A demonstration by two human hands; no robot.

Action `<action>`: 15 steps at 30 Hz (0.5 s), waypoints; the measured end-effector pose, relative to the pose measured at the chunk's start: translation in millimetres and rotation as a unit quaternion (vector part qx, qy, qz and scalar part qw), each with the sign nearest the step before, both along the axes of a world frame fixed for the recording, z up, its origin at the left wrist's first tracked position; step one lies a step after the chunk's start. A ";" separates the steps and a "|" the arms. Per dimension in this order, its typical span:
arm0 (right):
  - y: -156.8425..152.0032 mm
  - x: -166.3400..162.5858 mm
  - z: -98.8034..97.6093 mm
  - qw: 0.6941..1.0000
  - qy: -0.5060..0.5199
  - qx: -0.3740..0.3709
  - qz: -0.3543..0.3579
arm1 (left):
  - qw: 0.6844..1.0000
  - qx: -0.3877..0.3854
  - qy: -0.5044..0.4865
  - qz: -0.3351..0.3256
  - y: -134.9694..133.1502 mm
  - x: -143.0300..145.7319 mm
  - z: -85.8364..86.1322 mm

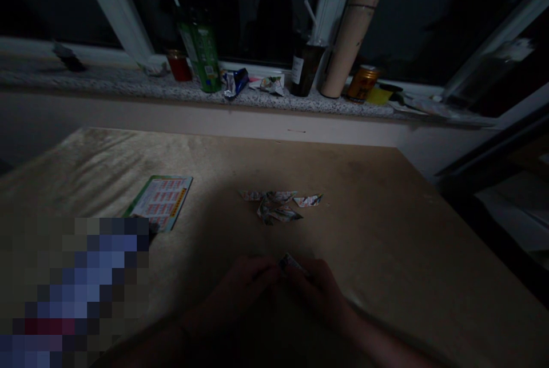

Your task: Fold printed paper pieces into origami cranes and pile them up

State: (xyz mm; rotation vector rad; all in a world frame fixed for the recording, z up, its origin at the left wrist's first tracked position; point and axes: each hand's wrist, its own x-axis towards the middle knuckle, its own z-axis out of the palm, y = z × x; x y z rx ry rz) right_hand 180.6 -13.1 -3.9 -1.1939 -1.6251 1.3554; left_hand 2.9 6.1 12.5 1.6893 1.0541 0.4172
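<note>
In dim light, my left hand (249, 279) and my right hand (317, 285) meet above the near part of the table. Between them is a small folded piece of printed paper (288, 260). The right fingers close round its right side, and the left fingertips pinch at its left edge; shadow hides the finer finger detail. Just beyond my hands lie several folded paper pieces (278, 214) with pointed ends, in a loose cluster. One folded strip (309, 201) lies at the right of that group.
A printed calendar card (165, 199) lies left on the brown table (369, 214). Pixelation covers the lower left. On the granite sill (141, 85) stand a green bottle (206, 56), red jar (179, 65), dark cup with straw (305, 68), pink tumbler (350, 42) and gold can (362, 83).
</note>
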 end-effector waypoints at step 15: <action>0.0 -2.4 -2.2 0.995 -0.047 0.041 -0.075 | 0.999 0.017 0.038 -0.021 -2.8 1.5 -2.1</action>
